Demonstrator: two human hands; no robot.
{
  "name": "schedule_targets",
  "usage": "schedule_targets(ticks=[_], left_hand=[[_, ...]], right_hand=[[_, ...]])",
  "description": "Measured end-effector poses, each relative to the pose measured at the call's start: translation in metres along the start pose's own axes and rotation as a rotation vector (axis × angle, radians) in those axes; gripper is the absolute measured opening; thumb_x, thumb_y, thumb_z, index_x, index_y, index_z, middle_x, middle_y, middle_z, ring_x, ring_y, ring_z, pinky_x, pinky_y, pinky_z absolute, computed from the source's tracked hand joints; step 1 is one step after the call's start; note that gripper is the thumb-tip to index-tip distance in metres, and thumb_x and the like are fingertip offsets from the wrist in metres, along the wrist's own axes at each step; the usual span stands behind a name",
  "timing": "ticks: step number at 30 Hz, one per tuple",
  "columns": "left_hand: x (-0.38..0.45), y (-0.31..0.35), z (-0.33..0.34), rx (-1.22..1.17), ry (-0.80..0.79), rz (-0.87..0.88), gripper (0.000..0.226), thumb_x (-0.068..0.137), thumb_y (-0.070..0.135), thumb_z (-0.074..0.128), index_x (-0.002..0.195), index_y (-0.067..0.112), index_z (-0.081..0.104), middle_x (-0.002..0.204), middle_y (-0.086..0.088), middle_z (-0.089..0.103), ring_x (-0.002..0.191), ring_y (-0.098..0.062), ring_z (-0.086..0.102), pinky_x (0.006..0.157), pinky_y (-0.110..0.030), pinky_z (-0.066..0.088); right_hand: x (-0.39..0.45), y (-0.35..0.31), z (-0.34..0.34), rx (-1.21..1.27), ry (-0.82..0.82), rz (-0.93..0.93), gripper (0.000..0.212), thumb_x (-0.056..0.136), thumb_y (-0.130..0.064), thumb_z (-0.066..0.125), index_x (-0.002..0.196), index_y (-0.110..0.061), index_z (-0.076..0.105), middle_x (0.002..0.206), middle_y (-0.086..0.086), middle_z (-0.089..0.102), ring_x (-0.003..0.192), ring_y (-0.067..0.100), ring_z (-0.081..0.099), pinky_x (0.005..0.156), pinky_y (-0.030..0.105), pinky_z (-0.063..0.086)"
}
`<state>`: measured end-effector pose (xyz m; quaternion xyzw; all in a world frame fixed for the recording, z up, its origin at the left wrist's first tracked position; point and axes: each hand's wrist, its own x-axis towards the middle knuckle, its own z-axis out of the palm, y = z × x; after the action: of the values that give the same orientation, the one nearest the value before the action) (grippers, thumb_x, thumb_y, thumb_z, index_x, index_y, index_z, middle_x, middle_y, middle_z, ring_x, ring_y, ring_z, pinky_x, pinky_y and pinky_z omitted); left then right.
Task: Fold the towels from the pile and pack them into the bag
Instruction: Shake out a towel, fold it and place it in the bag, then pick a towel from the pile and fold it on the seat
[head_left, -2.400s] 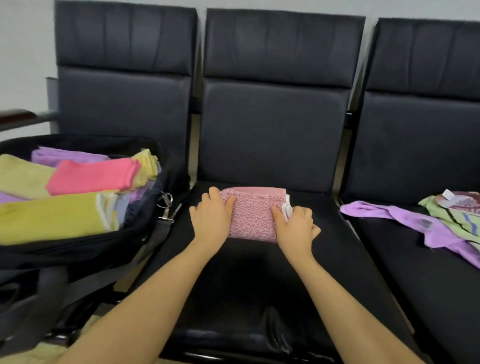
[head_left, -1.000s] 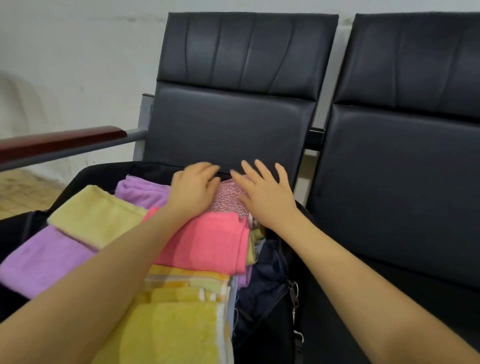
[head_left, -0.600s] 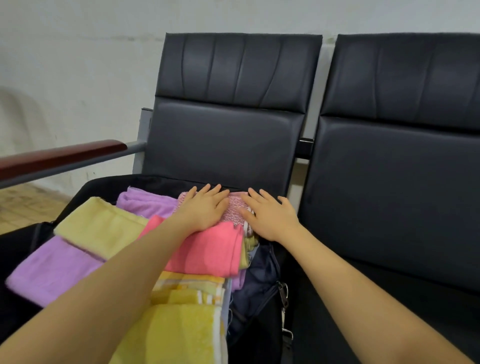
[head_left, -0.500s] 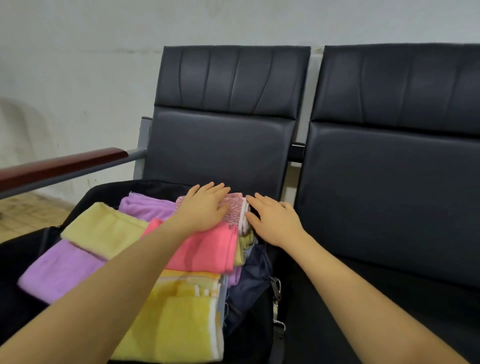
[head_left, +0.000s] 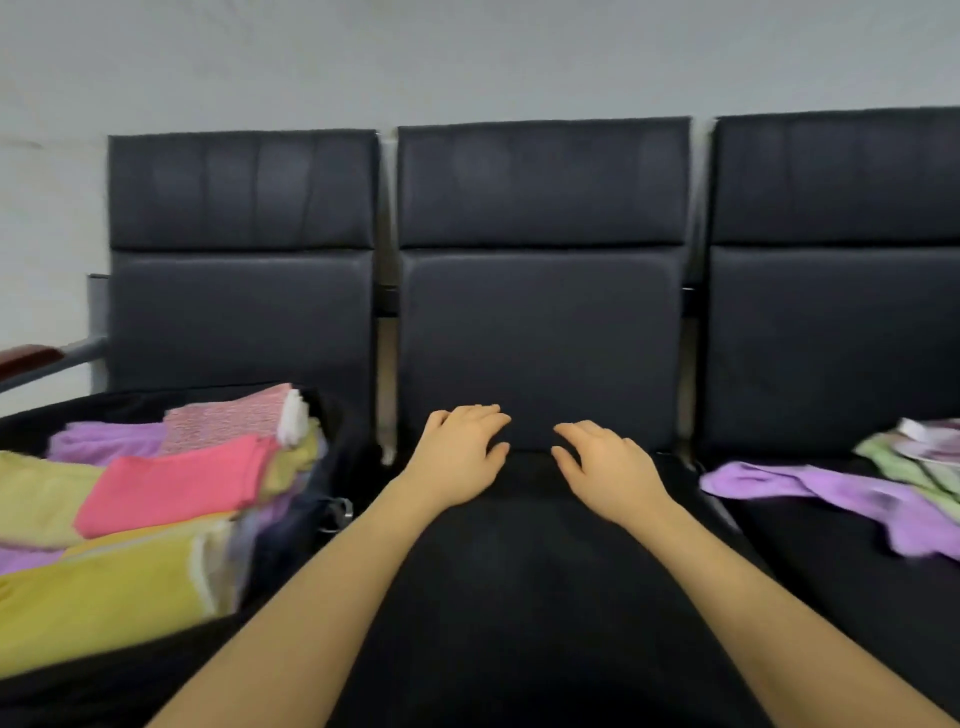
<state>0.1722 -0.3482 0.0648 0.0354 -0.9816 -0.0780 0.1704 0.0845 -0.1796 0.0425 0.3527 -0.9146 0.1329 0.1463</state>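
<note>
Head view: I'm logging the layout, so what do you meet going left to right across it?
Bag of folded towels → left hand → right hand → purple towel → green towel.

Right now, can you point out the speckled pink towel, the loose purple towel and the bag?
speckled pink towel (head_left: 228, 420): head view, middle of its folded top.
loose purple towel (head_left: 810, 483): head view, middle of the spread cloth.
bag (head_left: 343, 447): head view, its dark right wall.
</note>
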Motion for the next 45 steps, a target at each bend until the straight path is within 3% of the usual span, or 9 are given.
schedule_targets(ticks=[9,14,16,19,23,25,28,32,45], left_hand=[[0.065,0.21,0.087,-0.251,-0.07,0.239,0.042,0.099,0.027,0.043,0.141,0.022,0.044,0.146,0.007,0.042,0.139,-0.012,0.027,0.108,-0.031,0.018],[0.097,0.318,0.142,-0.314,-0.164,0.358,0.042,0.098,0.027,0.044,0.139,0.02,0.046,0.143,0.004,0.045,0.135,-0.017,0.033,0.107,-0.035,0.021],[0.109,0.357,0.163,-0.301,-0.197,0.412,0.043,0.099,0.027,0.043,0.141,0.02,0.043,0.148,0.003,0.04,0.137,-0.019,0.031,0.108,-0.037,0.021],[0.128,0.408,0.193,-0.267,-0.24,0.46,0.045,0.101,0.029,0.038,0.145,0.022,0.036,0.155,0.002,0.027,0.141,-0.02,0.022,0.11,-0.042,0.018],[0.15,0.456,0.235,-0.172,-0.333,0.439,0.049,0.102,0.034,0.028,0.15,0.027,0.022,0.161,0.003,0.003,0.147,-0.024,-0.001,0.115,-0.048,0.006],[0.158,0.469,0.255,-0.145,-0.361,0.419,0.051,0.103,0.038,0.024,0.152,0.03,0.015,0.161,0.004,-0.005,0.147,-0.026,-0.009,0.116,-0.048,0.002],[0.171,0.477,0.28,-0.156,-0.387,0.399,0.052,0.102,0.041,0.021,0.152,0.035,0.008,0.16,0.006,-0.009,0.146,-0.025,-0.015,0.116,-0.048,-0.004],[0.177,0.473,0.297,-0.143,-0.465,0.381,0.051,0.101,0.048,0.018,0.15,0.042,0.008,0.16,0.011,-0.001,0.148,-0.022,-0.006,0.115,-0.048,-0.004],[0.118,0.393,0.264,-0.088,-0.444,0.336,0.046,0.104,0.042,0.015,0.149,0.043,0.011,0.16,0.014,0.006,0.148,-0.017,0.002,0.117,-0.046,-0.002]], right_hand=[[-0.1,0.207,-0.046,-0.098,0.062,0.27,0.035,0.1,-0.033,0.041,0.125,-0.015,0.057,0.125,0.004,0.058,0.111,0.027,0.056,0.085,0.037,0.043],[-0.152,0.316,-0.054,-0.24,0.124,0.443,0.046,0.095,-0.04,0.035,0.114,-0.011,0.065,0.117,0.01,0.064,0.106,0.033,0.058,0.088,0.041,0.037],[-0.167,0.354,-0.058,-0.359,0.061,0.532,0.045,0.097,-0.045,0.035,0.125,-0.018,0.058,0.132,0.006,0.056,0.12,0.029,0.051,0.097,0.041,0.032],[-0.184,0.411,-0.063,-0.456,-0.077,0.683,0.057,0.096,-0.058,0.031,0.144,-0.028,0.035,0.156,0.006,0.027,0.142,0.031,0.022,0.113,0.043,0.014],[-0.202,0.466,-0.057,-0.469,-0.152,0.797,0.069,0.091,-0.069,0.019,0.151,-0.035,0.016,0.161,0.007,0.007,0.146,0.037,0.002,0.116,0.049,0.001],[-0.203,0.481,-0.052,-0.433,-0.15,0.824,0.071,0.09,-0.071,0.015,0.152,-0.039,0.008,0.162,0.006,0.004,0.146,0.037,0.0,0.116,0.051,-0.003],[-0.198,0.491,-0.044,-0.397,-0.158,0.843,0.07,0.088,-0.073,0.012,0.151,-0.042,0.006,0.161,0.008,0.01,0.145,0.037,0.012,0.114,0.053,0.0],[-0.198,0.492,-0.043,-0.385,-0.203,0.815,0.065,0.091,-0.069,0.013,0.15,-0.042,0.011,0.158,0.008,0.019,0.14,0.033,0.027,0.11,0.053,0.01],[-0.203,0.399,-0.03,-0.354,-0.246,0.646,0.06,0.095,-0.063,0.015,0.151,-0.041,0.012,0.158,0.012,0.016,0.142,0.037,0.02,0.112,0.052,0.008]])
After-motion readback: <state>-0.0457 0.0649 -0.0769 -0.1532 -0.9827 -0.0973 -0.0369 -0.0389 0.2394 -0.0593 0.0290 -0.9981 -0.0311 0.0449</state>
